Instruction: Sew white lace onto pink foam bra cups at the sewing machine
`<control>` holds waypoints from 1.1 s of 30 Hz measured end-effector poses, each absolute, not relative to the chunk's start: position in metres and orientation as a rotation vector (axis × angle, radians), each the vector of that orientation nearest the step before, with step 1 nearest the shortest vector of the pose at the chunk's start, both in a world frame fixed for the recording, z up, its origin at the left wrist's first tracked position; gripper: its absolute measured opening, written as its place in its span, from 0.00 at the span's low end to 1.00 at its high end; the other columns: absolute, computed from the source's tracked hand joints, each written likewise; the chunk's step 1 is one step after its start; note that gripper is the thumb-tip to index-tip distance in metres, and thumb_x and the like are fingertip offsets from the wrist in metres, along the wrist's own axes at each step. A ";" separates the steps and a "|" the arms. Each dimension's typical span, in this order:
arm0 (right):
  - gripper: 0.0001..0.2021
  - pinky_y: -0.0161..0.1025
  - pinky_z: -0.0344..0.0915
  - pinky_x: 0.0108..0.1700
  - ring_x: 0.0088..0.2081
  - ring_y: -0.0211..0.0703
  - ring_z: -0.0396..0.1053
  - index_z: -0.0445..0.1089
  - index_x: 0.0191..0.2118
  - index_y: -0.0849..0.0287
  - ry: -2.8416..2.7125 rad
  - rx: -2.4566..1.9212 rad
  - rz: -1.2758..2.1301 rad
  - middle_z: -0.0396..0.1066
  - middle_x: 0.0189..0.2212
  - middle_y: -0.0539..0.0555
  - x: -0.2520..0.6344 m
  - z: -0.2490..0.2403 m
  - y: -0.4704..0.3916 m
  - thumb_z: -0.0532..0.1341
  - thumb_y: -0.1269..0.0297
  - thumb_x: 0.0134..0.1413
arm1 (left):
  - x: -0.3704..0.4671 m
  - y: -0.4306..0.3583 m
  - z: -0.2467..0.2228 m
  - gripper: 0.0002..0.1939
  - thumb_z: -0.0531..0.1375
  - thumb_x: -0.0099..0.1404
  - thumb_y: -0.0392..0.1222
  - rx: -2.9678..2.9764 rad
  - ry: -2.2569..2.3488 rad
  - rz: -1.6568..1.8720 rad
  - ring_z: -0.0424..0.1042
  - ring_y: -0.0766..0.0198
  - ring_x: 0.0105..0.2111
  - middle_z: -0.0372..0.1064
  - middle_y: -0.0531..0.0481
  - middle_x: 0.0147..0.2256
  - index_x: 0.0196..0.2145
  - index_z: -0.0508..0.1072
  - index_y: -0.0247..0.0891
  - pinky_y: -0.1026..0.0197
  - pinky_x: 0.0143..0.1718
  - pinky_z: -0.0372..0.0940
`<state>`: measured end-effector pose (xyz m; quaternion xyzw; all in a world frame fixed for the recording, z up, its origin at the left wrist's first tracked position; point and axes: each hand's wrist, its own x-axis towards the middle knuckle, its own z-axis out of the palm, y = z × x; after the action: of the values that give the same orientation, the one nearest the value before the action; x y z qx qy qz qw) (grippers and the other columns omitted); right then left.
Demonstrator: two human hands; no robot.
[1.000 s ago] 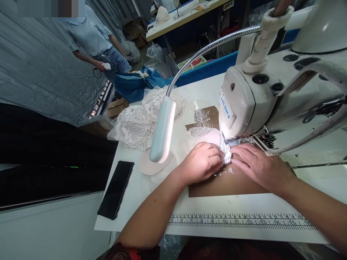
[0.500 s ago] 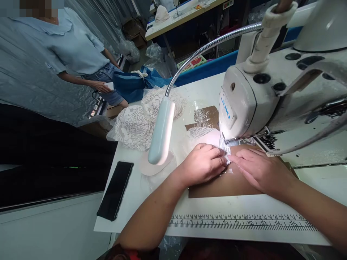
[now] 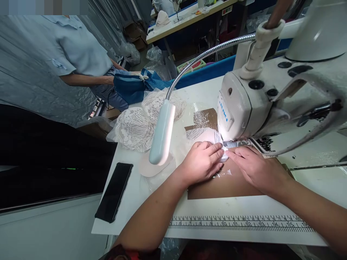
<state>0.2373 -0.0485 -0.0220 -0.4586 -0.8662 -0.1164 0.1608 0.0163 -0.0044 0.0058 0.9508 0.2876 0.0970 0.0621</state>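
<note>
Under the head of the white sewing machine (image 3: 235, 108) lies a piece of white lace fabric (image 3: 200, 134), brightly lit near the needle. My left hand (image 3: 203, 160) is closed on its near edge, fingers bent and pressed down just left of the needle. From the other side my right hand (image 3: 252, 164) reaches in, its fingers pressed together and the index fingertip on the same white edge. Both hands rest over a brown sheet (image 3: 227, 187) on the machine table. The fingertips of the two hands almost meet.
A lamp (image 3: 162, 133) on a bent metal neck hangs left of my hands. Behind it are white lace cups (image 3: 134, 128). A black phone (image 3: 114, 192) lies at the table's left edge, a printed ruler (image 3: 238, 224) along the front. Another person (image 3: 78, 54) stands at the blue cloth (image 3: 130, 86).
The white fabric and my fingertips have shifted slightly in the view. The other person has moved a hand from near the hip to the blue cloth.
</note>
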 end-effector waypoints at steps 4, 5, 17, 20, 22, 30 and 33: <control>0.22 0.42 0.61 0.29 0.30 0.45 0.69 0.75 0.54 0.55 -2.414 -1.429 -0.192 0.77 0.36 0.57 0.244 -0.029 -0.045 0.53 0.73 0.58 | 0.014 -0.005 0.008 0.19 0.50 0.74 0.46 2.895 0.818 0.284 0.67 0.54 0.45 0.70 0.41 0.56 0.53 0.73 0.39 0.51 0.47 0.61; 0.21 0.42 0.62 0.31 0.33 0.47 0.70 0.75 0.53 0.54 -2.399 -1.444 -0.148 0.77 0.37 0.57 0.245 -0.030 -0.045 0.53 0.72 0.58 | 0.014 -0.005 0.009 0.18 0.50 0.74 0.46 2.896 0.804 0.295 0.67 0.55 0.45 0.70 0.42 0.55 0.52 0.74 0.39 0.52 0.47 0.61; 0.23 0.41 0.55 0.31 0.24 0.40 0.64 0.77 0.49 0.58 -2.468 -1.277 -0.284 0.75 0.29 0.53 0.239 -0.018 -0.050 0.53 0.79 0.52 | 0.013 -0.005 0.008 0.19 0.51 0.74 0.45 2.821 0.780 0.327 0.69 0.55 0.47 0.71 0.44 0.56 0.51 0.75 0.35 0.50 0.49 0.63; 0.23 0.41 0.53 0.29 0.23 0.39 0.64 0.77 0.49 0.58 -2.463 -1.344 -0.344 0.75 0.28 0.54 0.237 -0.015 -0.049 0.53 0.79 0.52 | 0.013 -0.004 0.005 0.19 0.51 0.73 0.45 2.825 0.831 0.353 0.69 0.54 0.47 0.71 0.44 0.56 0.52 0.75 0.35 0.50 0.49 0.63; 0.23 0.40 0.52 0.28 0.23 0.39 0.64 0.77 0.50 0.57 -2.441 -1.375 -0.378 0.75 0.29 0.54 0.235 -0.015 -0.049 0.53 0.79 0.54 | 0.013 -0.003 0.002 0.19 0.51 0.73 0.46 2.831 0.862 0.395 0.69 0.53 0.47 0.71 0.43 0.56 0.52 0.75 0.35 0.49 0.49 0.63; 0.22 0.40 0.59 0.28 0.27 0.41 0.67 0.75 0.53 0.54 -2.459 -1.335 -0.161 0.73 0.30 0.55 0.241 -0.020 -0.047 0.53 0.75 0.58 | 0.013 0.002 -0.003 0.18 0.50 0.73 0.44 2.811 1.040 0.430 0.67 0.52 0.49 0.71 0.40 0.54 0.53 0.74 0.35 0.49 0.49 0.64; 0.23 0.43 0.64 0.32 0.34 0.48 0.70 0.71 0.57 0.52 -2.488 -1.229 -0.011 0.74 0.37 0.58 0.249 -0.024 -0.045 0.54 0.73 0.58 | 0.012 0.004 -0.004 0.19 0.50 0.72 0.44 2.816 1.126 0.443 0.66 0.50 0.51 0.69 0.40 0.56 0.53 0.73 0.37 0.47 0.50 0.64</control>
<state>0.2492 -0.0451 -0.0242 -0.4355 -0.8815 -0.0037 0.1822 0.0121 0.0036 -0.0040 0.9181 0.3671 0.1446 0.0385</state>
